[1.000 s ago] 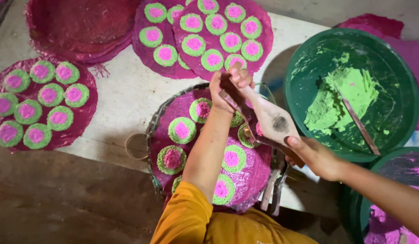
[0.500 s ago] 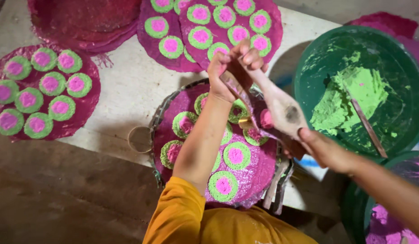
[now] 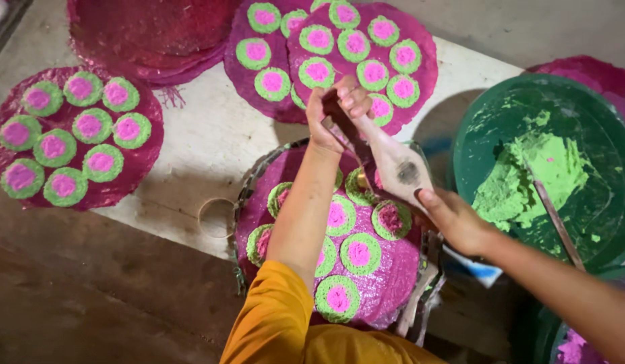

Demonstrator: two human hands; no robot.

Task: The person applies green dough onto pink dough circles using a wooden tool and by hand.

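A round magenta tray (image 3: 393, 286) in front of me carries several discs with green rims and pink centres (image 3: 360, 253). Above its far edge my left hand (image 3: 333, 114) pinches the narrow tip of a pale wooden paddle (image 3: 397, 168). My right hand (image 3: 454, 219) grips the paddle's wide end from below. The paddle slants over the tray, with a dark spot on its blade. My yellow sleeve (image 3: 272, 323) covers part of the tray.
A green basin (image 3: 481, 135) with bright green paste and a stick (image 3: 555, 219) sits at the right. Filled magenta trays lie at the left (image 3: 147, 145) and top centre (image 3: 424, 47). A stack of bare magenta mats (image 3: 151, 34) and a small ring (image 3: 217, 217) rest on the pale board.
Both hands and the paddle have stayed together over the tray's far edge. The view has shifted, so the trays sit slightly differently in frame.
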